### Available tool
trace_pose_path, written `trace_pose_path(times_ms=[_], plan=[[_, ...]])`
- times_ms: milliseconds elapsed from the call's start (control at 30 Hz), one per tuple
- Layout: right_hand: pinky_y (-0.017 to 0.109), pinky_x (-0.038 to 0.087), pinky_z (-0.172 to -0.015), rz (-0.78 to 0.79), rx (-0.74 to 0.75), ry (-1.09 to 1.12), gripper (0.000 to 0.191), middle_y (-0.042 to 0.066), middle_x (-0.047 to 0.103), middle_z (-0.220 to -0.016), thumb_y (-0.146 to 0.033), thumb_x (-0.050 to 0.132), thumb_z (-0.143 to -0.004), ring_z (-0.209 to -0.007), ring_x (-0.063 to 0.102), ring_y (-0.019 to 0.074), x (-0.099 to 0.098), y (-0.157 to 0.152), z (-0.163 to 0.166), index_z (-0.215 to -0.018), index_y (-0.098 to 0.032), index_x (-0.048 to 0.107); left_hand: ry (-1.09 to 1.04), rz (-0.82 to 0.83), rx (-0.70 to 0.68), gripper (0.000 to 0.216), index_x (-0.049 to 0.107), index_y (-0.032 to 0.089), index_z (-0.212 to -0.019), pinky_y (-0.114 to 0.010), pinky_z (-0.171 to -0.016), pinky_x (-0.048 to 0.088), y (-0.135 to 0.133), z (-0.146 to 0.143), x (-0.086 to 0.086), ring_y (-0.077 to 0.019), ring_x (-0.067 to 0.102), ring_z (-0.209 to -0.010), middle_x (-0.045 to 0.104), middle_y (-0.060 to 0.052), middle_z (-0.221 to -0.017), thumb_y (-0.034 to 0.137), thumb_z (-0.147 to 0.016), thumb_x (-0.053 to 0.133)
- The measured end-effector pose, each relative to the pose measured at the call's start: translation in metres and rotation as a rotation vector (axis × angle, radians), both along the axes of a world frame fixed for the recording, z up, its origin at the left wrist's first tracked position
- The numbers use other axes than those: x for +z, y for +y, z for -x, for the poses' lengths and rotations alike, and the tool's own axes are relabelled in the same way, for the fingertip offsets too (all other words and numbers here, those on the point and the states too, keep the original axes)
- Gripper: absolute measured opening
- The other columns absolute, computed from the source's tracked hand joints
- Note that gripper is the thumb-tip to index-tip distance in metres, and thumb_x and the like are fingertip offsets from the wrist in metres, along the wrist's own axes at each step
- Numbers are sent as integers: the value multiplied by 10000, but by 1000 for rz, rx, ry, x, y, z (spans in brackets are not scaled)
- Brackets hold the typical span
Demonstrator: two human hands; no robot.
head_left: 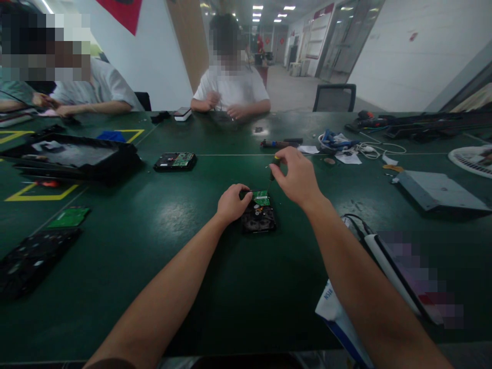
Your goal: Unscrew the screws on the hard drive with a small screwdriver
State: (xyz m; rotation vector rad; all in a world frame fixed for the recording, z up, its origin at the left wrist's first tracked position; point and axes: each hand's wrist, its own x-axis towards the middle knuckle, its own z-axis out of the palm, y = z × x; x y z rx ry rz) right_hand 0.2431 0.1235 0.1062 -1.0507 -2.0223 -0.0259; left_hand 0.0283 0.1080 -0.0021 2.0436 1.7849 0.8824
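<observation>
A black hard drive (pixel 259 221) lies on the green table in front of me, with a small green circuit board (pixel 261 198) at its far end. My left hand (pixel 232 204) grips the drive's far left edge, thumb along the board's side. Between the thumb and fingers of my right hand (pixel 295 171) is a screwdriver (pixel 272 171) with a dark handle and a yellow end. It stands nearly upright, its thin shaft pointing down at the board's far right corner. Whether the tip touches a screw is too small to tell.
Another hard drive (pixel 176 161) lies further back. On the left are a black tray (pixel 73 156), a loose green board (pixel 69 217) and a black device (pixel 36 259). A metal box (pixel 440 189) and a phone-like device (pixel 400 277) lie right. Two people sit opposite.
</observation>
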Motion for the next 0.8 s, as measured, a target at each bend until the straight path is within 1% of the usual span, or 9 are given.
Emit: trace_pose_path(times_ms=[133,233,333,400,533,633,800], plan=[[433,508,-831,46,12,33,168,94,681,-1027,-302,624,-925,-911,652,265,-2,2,-1,-1066,-234,565,4,17,4,241,704,242,-1139,-376,-912,524,-1,-1,2,-250,669,-1061,724,-74,-1166,384,-964,619],[440,503,-868,32,49,13,152,97,680,-1041,-303,589,-950,-947,650,265,0,-1,-1,-1085,-234,574,6,21,6,240,702,243,-1145,-375,-912,523,-1,-1,2,-250,667,-1067,723,-75,-1167,379,-963,623],[449,497,-927,10,97,-12,165,106,668,-1094,-255,556,-954,-1010,638,265,2,-4,1,-1116,-233,580,8,14,3,237,703,238,-1135,-378,-916,522,0,0,1,-250,667,-1064,725,-74,-1160,381,-962,623],[454,496,-937,6,93,-15,163,109,664,-1097,-237,553,-946,-1019,633,267,2,-3,1,-1107,-232,578,6,10,1,237,702,236,-1131,-377,-921,520,0,0,0,-248,668,-1065,726,-71,-1163,382,-964,619],[445,515,-875,45,60,52,159,108,679,-1052,-248,600,-921,-937,654,263,-1,1,1,-1072,-220,559,3,11,2,233,702,235,-1131,-369,-929,517,0,0,0,-243,667,-1081,727,-66,-1168,376,-965,619],[422,527,-829,81,72,96,162,91,694,-1004,-271,627,-924,-897,667,253,-3,3,0,-1060,-229,550,3,2,-1,229,702,236,-1127,-368,-920,516,-1,-1,1,-241,667,-1079,727,-63,-1164,374,-965,619],[422,527,-835,41,90,46,106,77,697,-987,-269,594,-946,-887,668,246,1,-2,0,-1046,-240,577,3,12,2,229,701,238,-1131,-369,-913,516,0,-1,1,-243,667,-1073,726,-64,-1164,373,-961,628]])
